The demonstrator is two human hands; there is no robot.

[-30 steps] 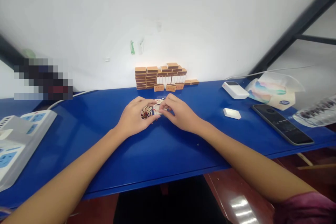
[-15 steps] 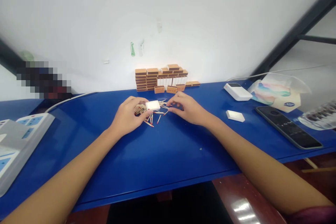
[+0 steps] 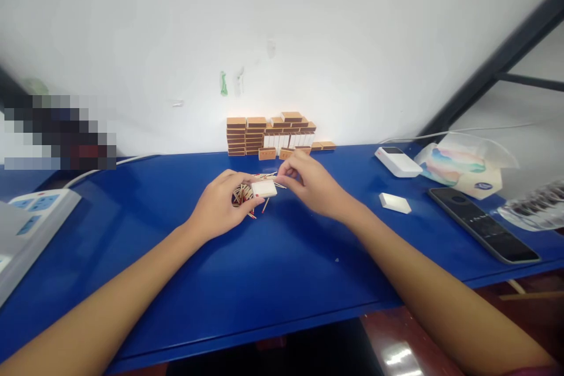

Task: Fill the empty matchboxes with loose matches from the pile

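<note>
My left hand (image 3: 222,202) holds a small white matchbox tray (image 3: 263,189) between thumb and fingers, just above the table. Loose wooden matches with red heads (image 3: 242,195) lie in a heap under and beside that hand, partly hidden by it. Close to the tray's right end, my right hand (image 3: 308,182) pinches a match between thumb and forefinger; the fingers cover most of it. A few more matchsticks lie behind the tray. Stacked matchboxes (image 3: 247,137) stand against the wall behind both hands, some lying flat and some on edge.
On the blue table (image 3: 273,282), to the right, are a second white tray (image 3: 395,202), a white device with a dark screen (image 3: 398,162), a phone (image 3: 482,224), a tissue pack (image 3: 462,164) and a clear plastic bottle (image 3: 533,208). A power strip (image 3: 39,217) sits at left.
My left hand has shifted the tray slightly right and down. My right hand has moved in from the loose matches, its fingertips now beside the tray. The view has tilted a little.
</note>
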